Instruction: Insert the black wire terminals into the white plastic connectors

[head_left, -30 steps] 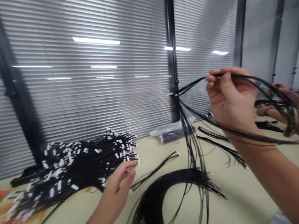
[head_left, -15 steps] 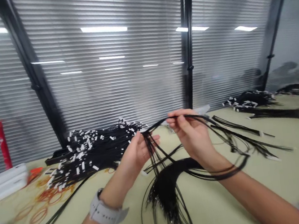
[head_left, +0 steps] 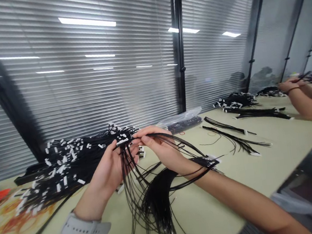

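Between my hands is a black wire harness point(head_left: 126, 160) with a white connector at its gathered end. My left hand point(head_left: 108, 172) grips that end between thumb and fingers, and thin loose wires hang down from it. My right hand point(head_left: 161, 148) pinches the same harness just to the right, with black strands arching over its back toward the wrist. Beneath the hands, a thick bundle of black wires point(head_left: 157, 189) lies curved on the table, its bare tips toward me. Behind my left hand spreads a large heap of black cables point(head_left: 86, 161) with white connectors.
Orange and yellow rubber bands point(head_left: 23, 220) are scattered at the left. A clear plastic bag point(head_left: 185, 120) lies near the blinds. Separate black cables point(head_left: 232, 136) rest to the right, with further heaps point(head_left: 236, 101) beyond. At far right, a co-worker's hands point(head_left: 291, 86) are over the table.
The view has swung right, bringing the co-worker's arms in. My hands have come closer together; a white connector now shows at the left fingertips, and the right hand has slid toward it.
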Demonstrator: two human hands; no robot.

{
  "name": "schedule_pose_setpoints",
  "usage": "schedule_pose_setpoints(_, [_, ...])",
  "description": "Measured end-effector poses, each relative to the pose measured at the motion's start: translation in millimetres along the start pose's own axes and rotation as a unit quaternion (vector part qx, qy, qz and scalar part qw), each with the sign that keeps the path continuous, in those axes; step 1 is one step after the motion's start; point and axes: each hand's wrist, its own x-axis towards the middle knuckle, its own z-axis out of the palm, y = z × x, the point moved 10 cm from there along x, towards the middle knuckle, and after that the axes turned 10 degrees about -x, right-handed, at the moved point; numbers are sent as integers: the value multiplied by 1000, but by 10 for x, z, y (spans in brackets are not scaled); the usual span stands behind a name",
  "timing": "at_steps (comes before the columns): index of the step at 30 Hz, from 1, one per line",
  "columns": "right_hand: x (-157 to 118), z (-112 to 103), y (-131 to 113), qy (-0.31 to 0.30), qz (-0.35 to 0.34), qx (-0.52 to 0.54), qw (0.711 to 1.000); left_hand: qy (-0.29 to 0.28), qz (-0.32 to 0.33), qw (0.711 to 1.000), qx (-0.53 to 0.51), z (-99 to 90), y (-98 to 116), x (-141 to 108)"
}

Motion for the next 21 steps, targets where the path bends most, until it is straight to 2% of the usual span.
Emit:
schedule_pose_setpoints(6, [51,318,-127,-68,-48,-32,996,27,3,1000,-8,-8,226,-127])
schedule_pose_setpoints(9, [66,498,-201,-102,-102,-21,989,26,-5,999,-22,21,334,-209])
schedule_pose_setpoints(13, [4,651,-323,-133,-157,-33,978,43,31,998,-45,53,498,-314])
schedule_pose_setpoints(17, [-47,684,-296,-151,-107,-27,982,50,22,994,-92,64,556,-390])
schedule_pose_setpoints(19, [-35,650,-167,-141,-30,1,990,53,25,988,-145,50,609,-434])
schedule_pose_setpoints(21, [-64,675,72,-151,94,23,984,62,55,976,-200,19,705,-486])
